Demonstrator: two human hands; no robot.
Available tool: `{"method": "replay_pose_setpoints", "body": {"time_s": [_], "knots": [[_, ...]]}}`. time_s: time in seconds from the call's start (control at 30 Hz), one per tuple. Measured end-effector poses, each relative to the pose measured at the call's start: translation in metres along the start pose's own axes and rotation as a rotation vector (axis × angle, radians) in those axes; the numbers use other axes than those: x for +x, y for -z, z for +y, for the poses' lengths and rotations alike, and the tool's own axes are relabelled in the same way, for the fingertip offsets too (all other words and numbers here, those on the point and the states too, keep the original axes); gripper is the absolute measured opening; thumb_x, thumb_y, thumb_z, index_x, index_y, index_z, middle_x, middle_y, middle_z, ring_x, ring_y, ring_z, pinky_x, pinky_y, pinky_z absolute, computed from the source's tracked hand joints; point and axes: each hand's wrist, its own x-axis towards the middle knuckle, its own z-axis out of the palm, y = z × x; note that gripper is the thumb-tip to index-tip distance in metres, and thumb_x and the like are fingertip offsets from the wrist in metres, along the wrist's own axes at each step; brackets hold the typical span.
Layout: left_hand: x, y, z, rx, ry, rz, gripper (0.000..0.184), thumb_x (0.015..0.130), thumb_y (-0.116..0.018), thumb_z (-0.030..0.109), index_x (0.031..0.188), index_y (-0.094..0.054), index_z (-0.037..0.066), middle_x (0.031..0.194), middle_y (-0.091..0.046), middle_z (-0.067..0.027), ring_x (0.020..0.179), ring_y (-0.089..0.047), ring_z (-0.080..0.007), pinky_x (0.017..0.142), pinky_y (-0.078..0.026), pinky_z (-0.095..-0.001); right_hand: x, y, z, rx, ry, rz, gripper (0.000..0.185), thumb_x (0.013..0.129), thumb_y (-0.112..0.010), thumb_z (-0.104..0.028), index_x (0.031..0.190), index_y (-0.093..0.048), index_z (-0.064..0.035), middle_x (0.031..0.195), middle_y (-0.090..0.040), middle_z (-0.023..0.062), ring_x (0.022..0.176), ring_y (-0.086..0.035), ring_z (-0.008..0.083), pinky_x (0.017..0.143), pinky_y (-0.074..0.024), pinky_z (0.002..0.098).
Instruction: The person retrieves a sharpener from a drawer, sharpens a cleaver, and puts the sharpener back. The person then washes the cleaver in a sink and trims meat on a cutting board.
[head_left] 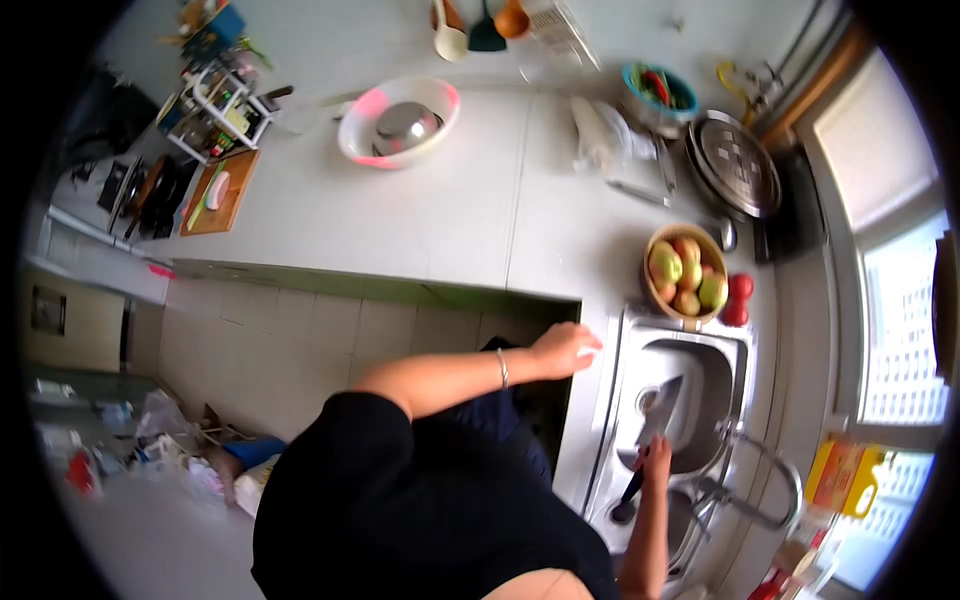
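Note:
My right hand (655,457) grips a kitchen knife (660,405) over the steel sink (690,345). Its broad grey blade points into the larger basin, and a dark handle seems to run back past my fingers. My left hand (565,350), with a bracelet at the wrist, is held near the counter edge left of the basin. Its fingers are curled and blurred, with a small white patch at the tips that I cannot identify. The curved faucet (775,490) stands on the sink's right side.
A bowl of apples (688,275) stands behind the sink, beside red tomatoes (738,300). Farther back are a basin of vegetables (660,98), a round metal lid (735,165) and a pink-white basin (355,130). A cutting board (232,195) lies at far left.

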Motion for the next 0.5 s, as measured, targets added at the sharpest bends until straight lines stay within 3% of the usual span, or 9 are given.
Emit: {"method": "replay_pose_setpoints", "body": {"time_s": [0.03, 0.1, 0.13, 0.17, 0.23, 0.27, 0.37, 0.43, 0.5], "knots": [[0.005, 0.01, 0.0, 0.019, -0.022, 0.059, 0.024, 0.078, -0.058, 0.016, 0.099, -0.065, 0.005, 0.097, -0.062, -0.0124, 0.094, -0.058, -0.029, 0.085, -0.045, -0.0378, -0.021, -0.021, -0.036, 0.106, -0.033, 0.146, 0.028, 0.094, -0.045, -0.031, 0.105, -0.046, -0.005, 0.06, -0.045, 0.001, 0.039, -0.036, 0.0091, 0.035, -0.0322, 0.0231], [-0.012, 0.013, 0.005, -0.062, 0.027, 0.119, 0.024, 0.078, -0.059, 0.014, 0.099, -0.065, 0.006, 0.097, -0.062, -0.012, 0.094, -0.058, -0.0289, 0.086, -0.045, -0.0381, -0.022, -0.028, -0.048, 0.07, 0.309, 0.238, 0.035, 0.095, -0.043, -0.027, 0.121, -0.042, -0.0027, 0.06, -0.044, 0.0005, 0.041, -0.037, 0.0077, 0.035, -0.0316, 0.0222], [-0.015, 0.018, 0.004, -0.075, 0.052, 0.135, 0.023, 0.078, -0.059, 0.014, 0.099, -0.065, 0.006, 0.098, -0.062, -0.0116, 0.095, -0.058, -0.0286, 0.085, -0.045, -0.0383, -0.029, -0.04, -0.054, 0.06, 0.36, 0.336, 0.043, 0.096, -0.041, -0.025, 0.133, -0.034, -0.0036, 0.06, -0.043, -0.0001, 0.042, -0.036, 0.0067, 0.035, -0.0312, 0.0219], [-0.018, 0.027, 0.002, -0.087, 0.072, 0.15, 0.023, 0.078, -0.059, 0.014, 0.099, -0.065, 0.006, 0.098, -0.062, -0.0113, 0.095, -0.058, -0.0284, 0.085, -0.045, -0.0385, -0.011, -0.034, -0.03, -0.076, 0.423, 0.413, 0.033, 0.096, -0.042, -0.026, 0.119, -0.044, -0.0025, 0.06, -0.044, 0.0007, 0.042, -0.038, 0.0075, 0.035, -0.0325, 0.023], [-0.03, 0.042, -0.002, -0.06, 0.064, 0.173, 0.023, 0.079, -0.058, 0.014, 0.099, -0.065, 0.006, 0.098, -0.063, -0.0112, 0.095, -0.058, -0.0284, 0.085, -0.045, -0.0386, -0.007, -0.009, -0.046, 0.288, -0.203, 0.044, 0.026, 0.095, -0.042, -0.027, 0.099, -0.047, -0.0021, 0.062, -0.048, 0.0036, 0.043, -0.041, 0.0101, 0.035, -0.0345, 0.0248], [-0.038, 0.048, -0.004, -0.039, 0.055, 0.174, 0.023, 0.079, -0.058, 0.014, 0.1, -0.065, 0.006, 0.098, -0.063, -0.0111, 0.095, -0.058, -0.0284, 0.085, -0.046, -0.0387, 0.011, 0.01, -0.008, -0.172, 0.019, -0.075, 0.025, 0.094, -0.043, -0.027, 0.082, -0.042, -0.0057, 0.06, -0.049, 0.0068, 0.044, -0.046, 0.0128, 0.035, -0.0363, 0.0267], [-0.059, 0.087, -0.02, -0.008, 0.08, 0.28, 0.022, 0.079, -0.058, 0.014, 0.099, -0.065, 0.006, 0.099, -0.064, -0.0111, 0.095, -0.058, -0.0283, 0.086, -0.045, -0.0387, 0.038, 0.02, 0.024, -0.449, 0.289, 0.36, 0.033, 0.092, -0.047, -0.024, 0.116, -0.05, -0.0009, 0.072, -0.062, 0.016, 0.062, -0.062, 0.0286, 0.054, -0.0479, 0.0388], [-0.087, 0.11, -0.042, -0.015, 0.114, 0.368, 0.023, 0.079, -0.058, 0.014, 0.099, -0.065, 0.006, 0.099, -0.064, -0.011, 0.095, -0.059, -0.0279, 0.086, -0.045, -0.0386, -0.039, -0.038, -0.052, -0.984, 0.459, 0.448, 0.047, 0.089, -0.051, -0.021, 0.13, -0.04, -0.0012, 0.094, -0.064, 0.0219, 0.08, -0.062, 0.0373, 0.069, -0.0482, 0.043], [-0.127, 0.143, -0.062, 0.005, 0.137, 0.467, 0.022, 0.079, -0.058, 0.013, 0.099, -0.065, 0.006, 0.099, -0.064, -0.0109, 0.095, -0.059, -0.0275, 0.085, -0.046, -0.0386, -0.046, -0.055, -0.063, -1.152, 0.542, 0.441, 0.048, 0.084, -0.055, -0.015, 0.129, -0.043, -0.0053, 0.108, -0.06, 0.025, 0.094, -0.06, 0.0394, 0.077, -0.0481, 0.0458]]}}
